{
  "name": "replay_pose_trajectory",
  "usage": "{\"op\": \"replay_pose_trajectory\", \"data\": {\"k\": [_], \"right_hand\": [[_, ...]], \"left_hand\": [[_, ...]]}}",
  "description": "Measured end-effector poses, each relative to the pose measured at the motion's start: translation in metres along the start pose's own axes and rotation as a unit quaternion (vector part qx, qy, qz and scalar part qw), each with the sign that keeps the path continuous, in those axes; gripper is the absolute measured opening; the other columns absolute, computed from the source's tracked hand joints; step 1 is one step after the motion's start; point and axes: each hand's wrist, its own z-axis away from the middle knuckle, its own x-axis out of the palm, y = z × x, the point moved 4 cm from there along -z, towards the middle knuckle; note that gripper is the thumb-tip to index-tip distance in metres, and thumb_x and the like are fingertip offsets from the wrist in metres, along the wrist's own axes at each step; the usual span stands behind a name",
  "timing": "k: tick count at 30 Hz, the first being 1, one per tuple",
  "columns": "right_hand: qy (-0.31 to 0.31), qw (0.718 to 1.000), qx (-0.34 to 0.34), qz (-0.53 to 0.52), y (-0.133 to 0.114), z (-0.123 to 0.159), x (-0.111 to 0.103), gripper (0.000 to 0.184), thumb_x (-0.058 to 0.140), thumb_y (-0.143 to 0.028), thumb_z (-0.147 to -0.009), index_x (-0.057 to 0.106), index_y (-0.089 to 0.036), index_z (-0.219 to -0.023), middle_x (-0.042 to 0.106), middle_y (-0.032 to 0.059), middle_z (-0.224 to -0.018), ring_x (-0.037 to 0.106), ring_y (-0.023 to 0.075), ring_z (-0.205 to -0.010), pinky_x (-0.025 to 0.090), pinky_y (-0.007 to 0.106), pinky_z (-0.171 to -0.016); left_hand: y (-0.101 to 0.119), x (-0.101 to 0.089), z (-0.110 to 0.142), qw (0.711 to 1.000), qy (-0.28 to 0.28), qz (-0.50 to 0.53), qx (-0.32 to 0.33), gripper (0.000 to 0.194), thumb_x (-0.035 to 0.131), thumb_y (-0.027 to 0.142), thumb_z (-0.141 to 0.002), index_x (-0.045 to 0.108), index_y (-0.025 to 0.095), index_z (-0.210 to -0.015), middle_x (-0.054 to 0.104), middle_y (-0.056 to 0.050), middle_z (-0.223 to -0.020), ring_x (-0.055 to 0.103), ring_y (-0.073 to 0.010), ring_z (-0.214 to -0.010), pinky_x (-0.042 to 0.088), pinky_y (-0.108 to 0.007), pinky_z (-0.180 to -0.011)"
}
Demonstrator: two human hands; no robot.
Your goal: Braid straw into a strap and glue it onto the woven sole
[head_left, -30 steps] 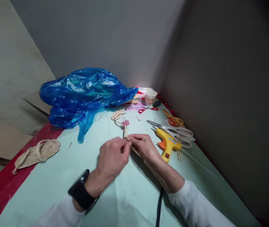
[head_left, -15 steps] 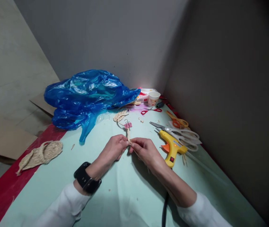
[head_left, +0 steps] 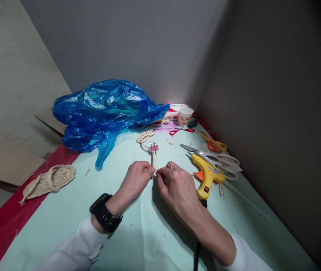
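Note:
A narrow straw braid [head_left: 153,159] runs from a pink binder clip [head_left: 154,148] toward me. My left hand [head_left: 139,177] pinches its near end between thumb and fingertips. Close beside it, my right hand [head_left: 177,184] is closed at the fingertips on the strands at that same end; the exact strands are too small to make out. Beyond the clip lies a coiled bundle of straw cord [head_left: 145,136], linked to it by a thin strand. A woven straw slipper-shaped piece [head_left: 51,180] rests at the left, touching neither hand.
Right of my hands lie a yellow glue gun [head_left: 206,177], large grey-handled scissors [head_left: 219,160] and orange scissors [head_left: 213,144]. Farther back are red scissors [head_left: 182,130] and a paper cup [head_left: 185,116]. A blue plastic bag [head_left: 109,109] covers the back left, against the wall.
My right hand has turned over, its back now facing up more, with fingertips still at the braid's end. My left hand keeps its pinch. The view has shifted slightly.

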Motion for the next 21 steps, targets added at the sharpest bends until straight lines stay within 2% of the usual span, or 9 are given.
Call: {"op": "replay_pose_trajectory", "data": {"k": [5, 10, 13, 16, 18, 21], "right_hand": [[-0.011, 0.998, -0.049, 0.035, -0.013, 0.011, 0.011, 0.019, 0.05, -0.017, -0.09, 0.069, -0.017, -0.091, 0.06, 0.0045, -0.083, 0.048, 0.0145, -0.06, 0.017, 0.031, -0.056], [-0.017, 0.996, -0.081, 0.033, -0.017, 0.014, 0.014, 0.02, 0.055, -0.007, -0.08, 0.07, -0.014, -0.09, 0.062, 0.007, -0.083, 0.051, 0.0166, -0.063, 0.014, 0.032, -0.056], [-0.004, 0.997, -0.083, 0.0, -0.011, 0.009, 0.004, 0.017, 0.054, -0.017, -0.087, 0.07, -0.016, -0.081, 0.062, 0.0061, -0.08, 0.053, 0.0172, -0.067, 0.02, 0.031, -0.059], [0.033, 0.997, -0.034, -0.054, 0.003, -0.002, -0.008, 0.024, 0.047, -0.026, -0.094, 0.069, -0.015, -0.096, 0.063, 0.009, -0.093, 0.055, 0.0204, -0.083, 0.029, 0.029, -0.069], [0.009, 0.994, -0.02, -0.107, 0.01, -0.011, -0.007, 0.024, 0.046, -0.027, -0.095, 0.066, -0.014, -0.103, 0.064, 0.0074, -0.089, 0.056, 0.0182, -0.08, 0.032, 0.027, -0.069], [-0.069, 0.979, -0.033, -0.191, 0.012, -0.021, 0.008, 0.029, 0.045, -0.03, -0.096, 0.061, -0.016, -0.076, 0.057, -0.0005, -0.063, 0.048, 0.0118, -0.06, 0.031, 0.023, -0.058]], "left_hand": [[-0.005, 0.003, 0.007, 0.994, -0.062, 0.084, -0.035, 0.019, 0.051, 0.03, -0.079, 0.046, 0.019, -0.064, 0.028, 0.007, -0.056, 0.023, -0.0088, -0.051, 0.016, -0.024, -0.048], [-0.004, 0.004, 0.013, 0.982, -0.116, 0.136, -0.054, 0.017, 0.049, 0.03, -0.081, 0.044, 0.019, -0.07, 0.023, 0.009, -0.06, 0.017, -0.0075, -0.05, 0.015, -0.022, -0.045], [-0.002, 0.003, 0.014, 0.983, -0.11, 0.14, -0.05, 0.017, 0.049, 0.031, -0.083, 0.045, 0.018, -0.072, 0.027, 0.008, -0.061, 0.021, -0.0069, -0.05, 0.016, -0.021, -0.046], [-0.001, 0.004, 0.014, 0.985, -0.102, 0.134, -0.042, 0.016, 0.051, 0.031, -0.082, 0.047, 0.018, -0.073, 0.028, 0.008, -0.059, 0.022, -0.0068, -0.049, 0.016, -0.021, -0.045], [-0.001, 0.004, 0.013, 0.986, -0.1, 0.125, -0.039, 0.015, 0.051, 0.03, -0.082, 0.048, 0.018, -0.073, 0.028, 0.009, -0.058, 0.021, -0.0067, -0.048, 0.016, -0.021, -0.045], [0.0, 0.003, 0.012, 0.989, -0.098, 0.108, -0.029, 0.015, 0.049, 0.03, -0.082, 0.05, 0.018, -0.075, 0.029, 0.008, -0.058, 0.022, -0.007, -0.048, 0.016, -0.022, -0.045]]}}
